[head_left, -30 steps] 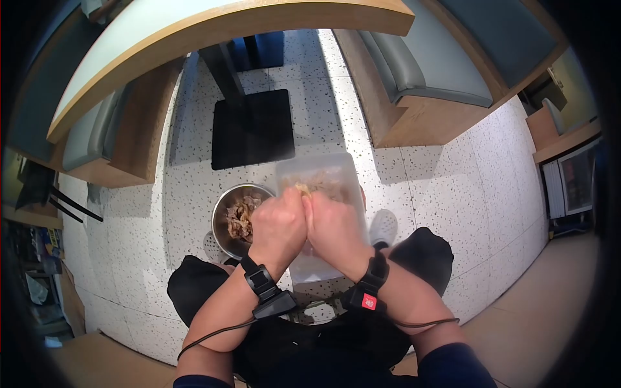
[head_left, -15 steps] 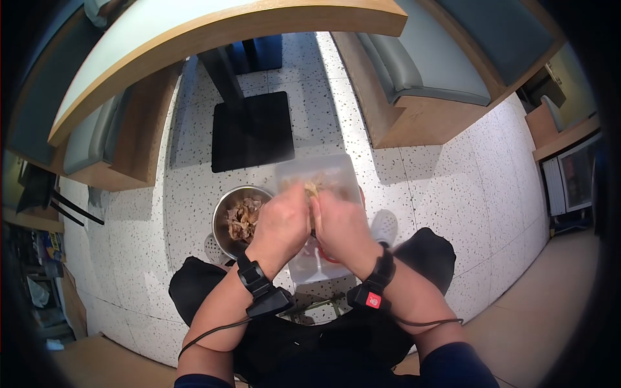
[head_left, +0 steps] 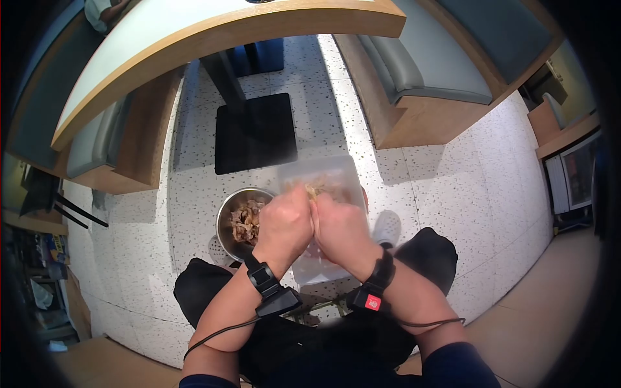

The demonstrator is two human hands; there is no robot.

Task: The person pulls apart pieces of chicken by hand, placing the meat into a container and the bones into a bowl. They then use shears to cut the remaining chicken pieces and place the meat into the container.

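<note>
My left hand (head_left: 284,223) and my right hand (head_left: 339,226) are pressed together knuckle to knuckle over a translucent plastic tub (head_left: 349,169). Both are closed in a grip on a pale yellowish piece of food (head_left: 312,192), whose end pokes out past the fingers; its exact kind I cannot tell. Pale, stringy bits lie in the tub beneath, partly hidden by the hands. Just left of the left hand stands a round steel bowl (head_left: 222,223) holding brown, meat-like pieces (head_left: 244,223).
A table (head_left: 259,22) with a wooden edge crosses the top, over a black pedestal base (head_left: 255,132). Padded benches (head_left: 440,64) flank it. Beside the tub is a white perforated shoe (head_left: 387,227). Another person's arm (head_left: 113,13) shows at top left.
My hands stay together on the food piece over the tub, with the fists slightly lower and closer together. The view shifts a little, and more of the other person shows at top left.
</note>
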